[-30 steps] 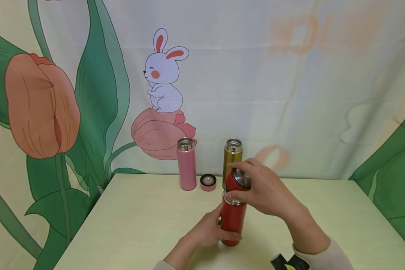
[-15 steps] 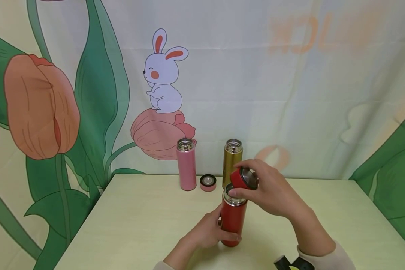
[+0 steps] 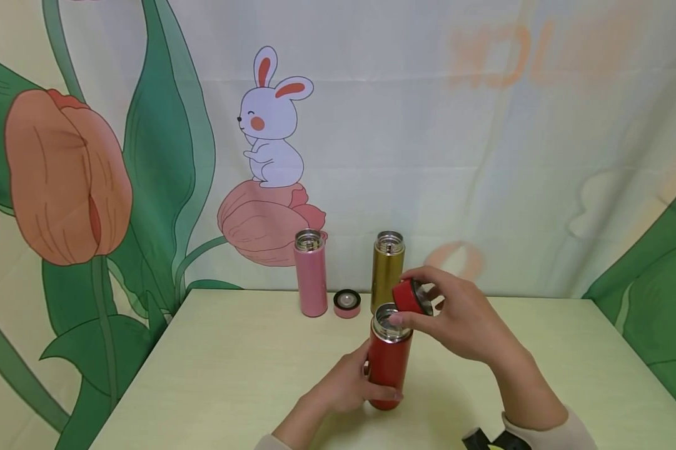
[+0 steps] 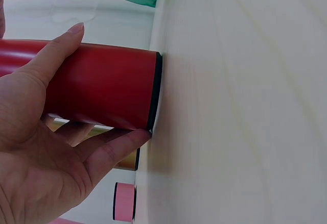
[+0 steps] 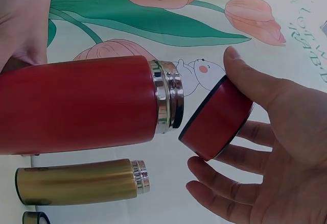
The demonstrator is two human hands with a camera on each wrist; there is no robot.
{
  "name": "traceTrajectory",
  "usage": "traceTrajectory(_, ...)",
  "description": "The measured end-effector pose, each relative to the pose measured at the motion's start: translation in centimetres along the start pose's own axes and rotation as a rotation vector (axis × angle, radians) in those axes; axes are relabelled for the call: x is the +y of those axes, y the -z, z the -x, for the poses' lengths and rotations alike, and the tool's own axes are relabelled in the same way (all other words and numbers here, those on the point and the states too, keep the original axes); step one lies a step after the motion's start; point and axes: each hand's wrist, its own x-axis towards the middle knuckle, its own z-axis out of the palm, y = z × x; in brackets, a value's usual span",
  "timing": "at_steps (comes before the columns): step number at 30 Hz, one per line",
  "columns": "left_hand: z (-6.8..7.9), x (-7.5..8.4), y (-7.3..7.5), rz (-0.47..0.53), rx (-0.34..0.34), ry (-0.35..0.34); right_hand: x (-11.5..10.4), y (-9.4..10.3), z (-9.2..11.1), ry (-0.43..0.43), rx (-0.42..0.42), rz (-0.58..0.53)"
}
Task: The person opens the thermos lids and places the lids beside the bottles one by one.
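A red thermos bottle (image 3: 389, 369) stands upright on the table, its silver mouth uncovered. My left hand (image 3: 346, 382) grips its lower body, thumb across the front; the left wrist view shows the fingers curled around the bottle's far side near its black base. My right hand (image 3: 456, 315) holds the red lid (image 3: 409, 296) between thumb and fingers, tilted, just above and right of the mouth. In the right wrist view a narrow gap separates the lid (image 5: 217, 117) from the bottle's steel neck (image 5: 169, 96).
Behind the red bottle stands a gold thermos (image 3: 387, 269) without a lid. Left of it is a lidless pink thermos (image 3: 312, 281), with a pink lid (image 3: 346, 305) lying underside up beside it. A printed curtain (image 3: 428, 125) hangs behind the table (image 3: 247, 369).
My right hand has moved right with the red lid, tilting it further and baring more of the bottle's mouth. The left hand and the red bottle have stayed in place.
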Motion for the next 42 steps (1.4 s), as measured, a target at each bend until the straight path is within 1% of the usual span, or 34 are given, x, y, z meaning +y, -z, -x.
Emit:
traceTrajectory(4, 0.0, -0.1, 0.0, -0.017, 0.008, -0.012, 0.1, 0.2, 0.2, -0.016, 0.015, -0.022)
traceTrajectory(10, 0.0, -0.1, 0.0, -0.011, 0.006, -0.010, 0.4, 0.4, 0.4, -0.027, 0.020, -0.052)
traceTrajectory(18, -0.1, -0.2, 0.0, -0.017, 0.009, -0.021, 0.7, 0.5, 0.6, -0.081, 0.006, -0.117)
traceTrajectory(29, 0.0, -0.1, -0.1, -0.022, 0.019, -0.019, 1.7, 0.6, 1.1, -0.139, 0.014, -0.144)
traceTrajectory(34, 0.1, -0.1, -0.1, -0.028, 0.023, -0.016, 2.0, 0.7, 1.3, -0.152, 0.021, -0.163)
traceTrajectory(42, 0.1, -0.3, -0.1, -0.026, 0.020, -0.020, 2.6, 0.7, 1.7, -0.143, 0.033, -0.204)
